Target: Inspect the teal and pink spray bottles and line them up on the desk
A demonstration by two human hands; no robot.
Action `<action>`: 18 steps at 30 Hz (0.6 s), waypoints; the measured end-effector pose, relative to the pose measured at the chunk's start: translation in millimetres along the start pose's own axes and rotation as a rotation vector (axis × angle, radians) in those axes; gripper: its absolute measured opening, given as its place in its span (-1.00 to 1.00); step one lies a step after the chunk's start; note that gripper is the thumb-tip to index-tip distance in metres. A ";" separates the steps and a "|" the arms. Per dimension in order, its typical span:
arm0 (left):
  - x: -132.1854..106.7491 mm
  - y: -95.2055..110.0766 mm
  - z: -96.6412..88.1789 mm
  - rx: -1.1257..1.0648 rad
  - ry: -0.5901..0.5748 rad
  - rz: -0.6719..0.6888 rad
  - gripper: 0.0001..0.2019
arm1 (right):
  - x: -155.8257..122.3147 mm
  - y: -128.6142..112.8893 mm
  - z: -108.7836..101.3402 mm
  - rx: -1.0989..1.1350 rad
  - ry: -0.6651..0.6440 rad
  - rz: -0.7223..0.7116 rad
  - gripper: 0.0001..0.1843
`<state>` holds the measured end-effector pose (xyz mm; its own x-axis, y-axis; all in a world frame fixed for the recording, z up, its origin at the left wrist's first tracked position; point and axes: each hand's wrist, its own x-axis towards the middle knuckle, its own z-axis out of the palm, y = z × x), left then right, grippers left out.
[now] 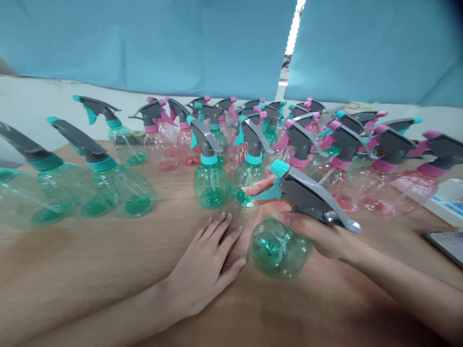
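Observation:
My right hand (314, 231) is closed around the neck of a green spray bottle (280, 253), below its grey and teal trigger head. The bottle leans a little, its nozzle facing left and away from me; I cannot tell whether its base touches the table. Palm down on the wooden table (108, 279), my left hand (206, 260) has its fingers stretched out and holds nothing. Just beyond its fingertips stands an upright green spray bottle (211, 185), with another green spray bottle (248, 180) beside it.
Several pink spray bottles (387, 193) crowd the right and back of the table, mixed with green ones. More green spray bottles (125, 188) stand at the left. A phone-like dark-edged device (446, 246) lies at the right edge. A blue curtain (162, 48) hangs behind.

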<state>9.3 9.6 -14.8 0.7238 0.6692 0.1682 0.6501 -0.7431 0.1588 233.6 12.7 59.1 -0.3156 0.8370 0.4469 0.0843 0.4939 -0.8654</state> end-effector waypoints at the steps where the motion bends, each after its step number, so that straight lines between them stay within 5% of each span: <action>1: 0.2 -0.1 0.0 0.004 -0.004 0.000 -0.50 | 0.2 -0.4 0.0 0.003 0.000 -0.003 -0.55; 18: 1.0 1.4 -2.4 0.046 -0.061 -0.006 -0.48 | -4.8 6.3 -5.6 -0.055 -0.067 0.046 -0.61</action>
<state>10.4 9.2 -12.0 0.7316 0.6732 0.1076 0.6635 -0.7394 0.1144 241.0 13.2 52.7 -0.3725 0.8425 0.3892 0.1513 0.4689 -0.8702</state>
